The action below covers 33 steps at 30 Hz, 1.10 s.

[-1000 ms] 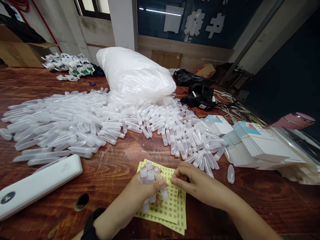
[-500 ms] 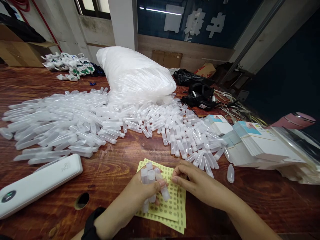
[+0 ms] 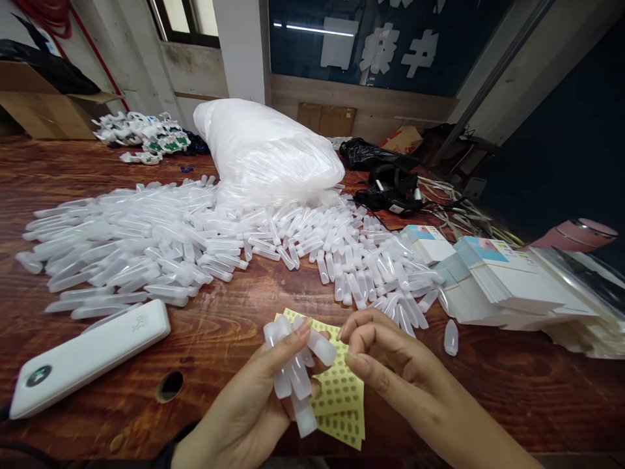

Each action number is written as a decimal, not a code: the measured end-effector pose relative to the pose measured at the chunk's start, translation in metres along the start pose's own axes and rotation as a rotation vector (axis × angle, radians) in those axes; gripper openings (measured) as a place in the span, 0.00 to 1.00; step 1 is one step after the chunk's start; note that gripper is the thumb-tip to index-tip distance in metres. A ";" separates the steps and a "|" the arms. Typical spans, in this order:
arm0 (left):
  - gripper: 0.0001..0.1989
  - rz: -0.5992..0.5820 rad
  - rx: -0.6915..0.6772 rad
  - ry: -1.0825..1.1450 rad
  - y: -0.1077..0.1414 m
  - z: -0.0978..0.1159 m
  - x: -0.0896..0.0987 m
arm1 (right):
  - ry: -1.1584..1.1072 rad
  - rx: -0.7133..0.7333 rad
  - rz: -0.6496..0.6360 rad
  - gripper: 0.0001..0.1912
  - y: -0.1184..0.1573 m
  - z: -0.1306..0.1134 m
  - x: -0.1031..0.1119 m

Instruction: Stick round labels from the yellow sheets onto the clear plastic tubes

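A splayed bunch of clear plastic tubes is gripped under the thumb of the left hand, above yellow sticker sheets. Just beside it, the right hand is held half curled; whether anything is pinched there cannot be told. Tubes could be dropped if the thumb were eased, their angles being uneven; the sheets could be nudged by a low knuckle.

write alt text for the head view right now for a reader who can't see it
A person's left hand holds several translucent plastic pieces over yellow sheets printed with small dark marks; the right hand is curled close beside. Beyond them on a wooden table lie a heap of similar pieces and a bulging white bag.
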<state>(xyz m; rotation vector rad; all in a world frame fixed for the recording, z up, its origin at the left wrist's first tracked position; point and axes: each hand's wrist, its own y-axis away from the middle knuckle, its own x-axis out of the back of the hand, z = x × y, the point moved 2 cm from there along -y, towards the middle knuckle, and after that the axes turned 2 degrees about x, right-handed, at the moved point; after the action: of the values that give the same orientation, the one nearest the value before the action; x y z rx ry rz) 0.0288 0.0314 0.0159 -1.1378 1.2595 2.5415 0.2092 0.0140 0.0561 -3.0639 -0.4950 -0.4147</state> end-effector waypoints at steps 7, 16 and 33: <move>0.10 0.003 0.052 0.150 0.003 -0.011 -0.002 | -0.029 0.035 0.004 0.15 -0.002 -0.004 -0.006; 0.10 -0.034 0.034 0.128 0.006 -0.016 0.005 | 0.167 0.090 0.066 0.13 0.002 -0.008 -0.008; 0.22 -0.056 0.047 0.123 0.012 -0.016 0.003 | 0.063 0.186 0.331 0.09 0.006 0.008 -0.025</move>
<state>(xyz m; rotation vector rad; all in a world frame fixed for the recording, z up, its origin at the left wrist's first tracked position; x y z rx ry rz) 0.0314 0.0118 0.0157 -1.3184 1.2872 2.4217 0.1898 0.0011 0.0418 -2.8657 -0.0179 -0.4235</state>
